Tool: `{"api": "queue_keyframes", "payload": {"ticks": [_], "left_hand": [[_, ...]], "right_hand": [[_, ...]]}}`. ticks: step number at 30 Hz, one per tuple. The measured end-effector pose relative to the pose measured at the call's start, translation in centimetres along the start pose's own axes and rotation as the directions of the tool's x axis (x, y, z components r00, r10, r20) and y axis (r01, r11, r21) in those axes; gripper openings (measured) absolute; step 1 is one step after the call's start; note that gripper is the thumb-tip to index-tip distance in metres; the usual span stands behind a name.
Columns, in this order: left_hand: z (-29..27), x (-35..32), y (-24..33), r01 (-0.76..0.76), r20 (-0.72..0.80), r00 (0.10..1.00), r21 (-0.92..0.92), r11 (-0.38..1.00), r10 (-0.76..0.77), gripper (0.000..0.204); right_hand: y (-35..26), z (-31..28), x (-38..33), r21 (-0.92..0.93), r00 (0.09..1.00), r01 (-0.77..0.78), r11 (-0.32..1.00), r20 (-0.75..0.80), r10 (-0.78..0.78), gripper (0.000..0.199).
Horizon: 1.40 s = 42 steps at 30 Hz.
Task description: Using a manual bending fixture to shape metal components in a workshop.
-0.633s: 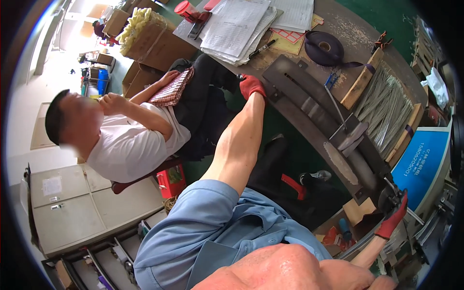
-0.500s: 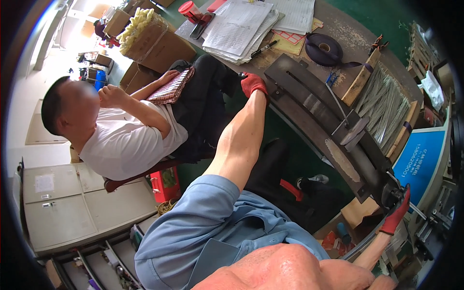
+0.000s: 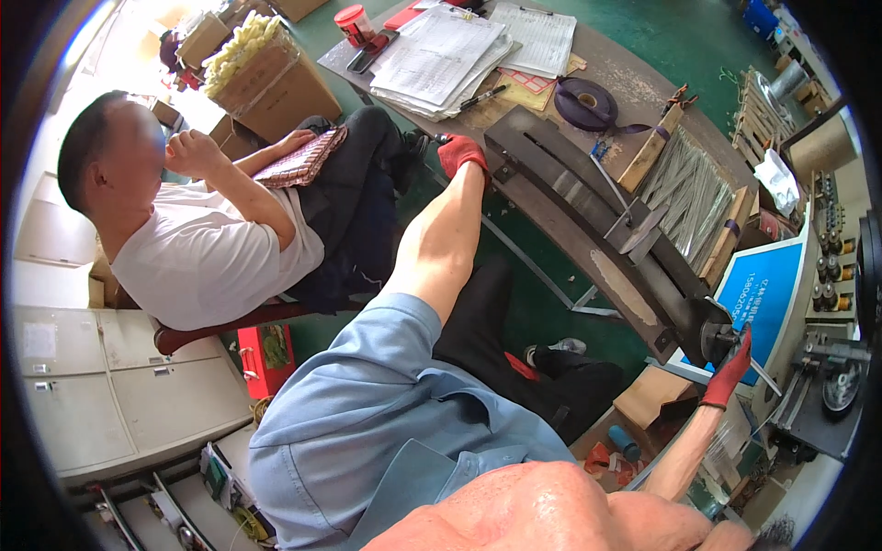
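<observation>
A long, dark metal bench fixture (image 3: 588, 197) runs diagonally along the near edge of the table. At its left end my left hand (image 3: 461, 156), in a red glove, is closed round a handle whose small dark tip (image 3: 445, 138) pokes out past the fingers. My right hand (image 3: 729, 375), also red-gloved, grips the round dark hub (image 3: 717, 342) at the fixture's right end, its fingers partly hidden. Thin metal bars stick out from that hub. A thin bent metal rod (image 3: 611, 173) and a flat plate (image 3: 643, 230) sit on top of the fixture.
Behind the fixture, a wooden-sided tray (image 3: 733, 241) holds many thin wires. Papers (image 3: 441, 55), a dark strap roll (image 3: 585, 103) and a red tub (image 3: 354, 23) lie on the table. Left of me sits another person (image 3: 211, 239). A blue-panelled machine (image 3: 758, 285) stands right.
The view has swung rightward, so the scene sits farther left and more equipment shows at right. Both hands keep their places on the fixture.
</observation>
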<state>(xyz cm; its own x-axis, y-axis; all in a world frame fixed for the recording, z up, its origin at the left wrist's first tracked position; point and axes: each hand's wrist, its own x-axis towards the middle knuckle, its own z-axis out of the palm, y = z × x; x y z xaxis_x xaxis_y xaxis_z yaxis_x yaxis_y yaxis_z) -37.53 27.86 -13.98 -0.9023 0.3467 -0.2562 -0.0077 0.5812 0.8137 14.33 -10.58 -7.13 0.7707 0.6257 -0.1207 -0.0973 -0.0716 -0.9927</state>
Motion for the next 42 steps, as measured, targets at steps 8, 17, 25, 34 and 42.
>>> {"api": "queue_keyframes", "payload": {"ticks": [8, 17, 25, 34, 42], "left_hand": [[0.0, -1.0, 0.0, 0.024, 0.012, 1.000, 0.018, 1.000, -0.024, 0.058], [-0.1, -0.8, 0.6, 0.012, 0.090, 0.996, -0.023, 1.000, -0.010, 0.053], [-1.8, -1.8, 1.0, 0.003, 0.098, 0.995, -0.023, 1.000, -0.001, 0.051], [-2.2, -1.2, 0.6, -0.019, 0.072, 0.997, 0.001, 1.000, 0.019, 0.048], [-2.2, -1.3, 0.7, -0.033, 0.067, 0.997, 0.013, 0.999, 0.032, 0.049]], "right_hand": [[-2.4, 0.0, -1.6, -0.117, 0.998, -0.051, 0.992, -0.054, 0.045, 0.053], [-6.7, -1.3, -0.6, -0.745, 0.984, 0.145, 0.651, 0.175, -0.019, 0.061], [-15.9, 20.6, -3.0, -0.701, 0.785, 0.618, 0.356, 0.530, -0.320, 0.036], [-8.6, 56.2, 2.5, -0.073, 0.406, 0.253, 0.965, 0.913, -0.038, 0.025], [-3.2, 73.8, 5.5, -0.084, 0.702, -0.150, 0.985, 0.692, 0.166, 0.027]]}}
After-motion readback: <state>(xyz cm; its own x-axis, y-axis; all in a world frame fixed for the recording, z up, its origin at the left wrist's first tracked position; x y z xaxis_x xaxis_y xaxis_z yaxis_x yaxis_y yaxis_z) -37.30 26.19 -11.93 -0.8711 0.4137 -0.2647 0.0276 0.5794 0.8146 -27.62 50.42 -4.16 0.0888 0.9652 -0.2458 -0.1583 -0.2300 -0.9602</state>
